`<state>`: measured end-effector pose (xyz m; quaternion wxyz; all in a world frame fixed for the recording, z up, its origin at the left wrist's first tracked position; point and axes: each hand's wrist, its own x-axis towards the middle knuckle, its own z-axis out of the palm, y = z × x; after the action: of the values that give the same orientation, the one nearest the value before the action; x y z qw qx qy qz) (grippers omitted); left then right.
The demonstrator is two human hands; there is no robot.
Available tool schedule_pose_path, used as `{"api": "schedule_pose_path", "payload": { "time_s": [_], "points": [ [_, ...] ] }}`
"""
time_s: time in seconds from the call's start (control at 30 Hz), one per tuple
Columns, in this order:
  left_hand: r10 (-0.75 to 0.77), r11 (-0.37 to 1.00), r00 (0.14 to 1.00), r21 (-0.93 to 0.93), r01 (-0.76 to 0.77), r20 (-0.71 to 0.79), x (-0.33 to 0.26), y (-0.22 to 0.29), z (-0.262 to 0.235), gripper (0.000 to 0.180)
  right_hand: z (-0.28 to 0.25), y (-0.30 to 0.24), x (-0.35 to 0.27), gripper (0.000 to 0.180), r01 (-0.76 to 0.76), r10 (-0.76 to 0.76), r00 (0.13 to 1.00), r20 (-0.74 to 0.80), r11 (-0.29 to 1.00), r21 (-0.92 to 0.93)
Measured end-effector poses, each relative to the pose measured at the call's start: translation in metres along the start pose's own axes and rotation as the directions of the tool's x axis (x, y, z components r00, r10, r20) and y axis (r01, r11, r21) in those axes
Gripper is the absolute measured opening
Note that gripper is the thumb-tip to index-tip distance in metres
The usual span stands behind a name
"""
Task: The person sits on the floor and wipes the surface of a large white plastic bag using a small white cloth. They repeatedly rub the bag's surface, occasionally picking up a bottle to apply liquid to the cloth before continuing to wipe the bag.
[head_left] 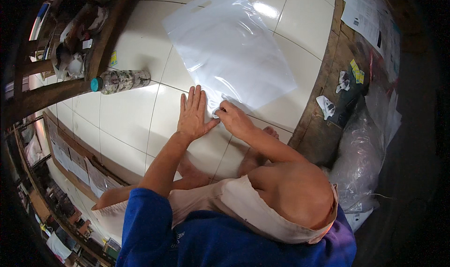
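A large translucent plastic bag [229, 46] lies flat on the tiled floor, with a handle slot cut in its far left edge. My left hand [193, 114] rests beside its near corner, palm down, with straight fingers pointing away from me and the thumb out toward the right hand. My right hand [236, 120] is closed in a pinch on the gathered near corner of the bag. The exact fold between its fingertips is partly hidden.
A clear bottle [125, 81] with a teal cap lies on its side at the left, by a wooden shelf frame [107, 41]. To the right, crumpled tissues [326, 106] sit on a wooden board [323, 74], near a bulky plastic-wrapped bundle [358, 159]. My bare feet [194, 177] are close by.
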<state>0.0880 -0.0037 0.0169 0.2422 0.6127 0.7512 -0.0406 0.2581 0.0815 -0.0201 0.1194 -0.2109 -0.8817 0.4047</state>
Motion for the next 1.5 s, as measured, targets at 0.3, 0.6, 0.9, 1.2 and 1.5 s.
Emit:
{"api": "schedule_pose_path", "payload": {
  "time_s": [0.3,0.6,0.9,1.2,1.5],
  "points": [
    [-0.054,0.997,0.996,0.045,0.058,-0.075,0.0,0.011,0.004,0.11,-0.082,0.081,-0.018,0.012,-0.403,0.35,0.871,-0.345,0.91,-0.095],
    [-0.106,0.994,0.994,0.039,0.105,0.03,0.002,0.014,0.005,0.111,-0.04,0.037,0.008,0.025,-0.295,0.312,0.934,-0.172,0.948,0.12],
    [-0.035,0.998,0.993,0.053,0.041,-0.112,0.0,0.014,0.009,0.11,-0.067,0.107,0.02,0.01,-0.383,0.35,0.805,-0.478,0.923,0.031],
    [-0.071,0.996,0.997,0.054,0.074,-0.04,-0.004,0.021,0.015,0.113,-0.029,0.071,0.011,0.018,-0.295,0.279,0.914,-0.295,0.955,-0.011],
    [-0.093,0.995,0.993,0.031,0.096,-0.076,-0.01,0.02,0.017,0.115,-0.076,0.091,0.048,0.014,-0.506,0.444,0.792,-0.42,0.861,-0.044]
  ]
}}
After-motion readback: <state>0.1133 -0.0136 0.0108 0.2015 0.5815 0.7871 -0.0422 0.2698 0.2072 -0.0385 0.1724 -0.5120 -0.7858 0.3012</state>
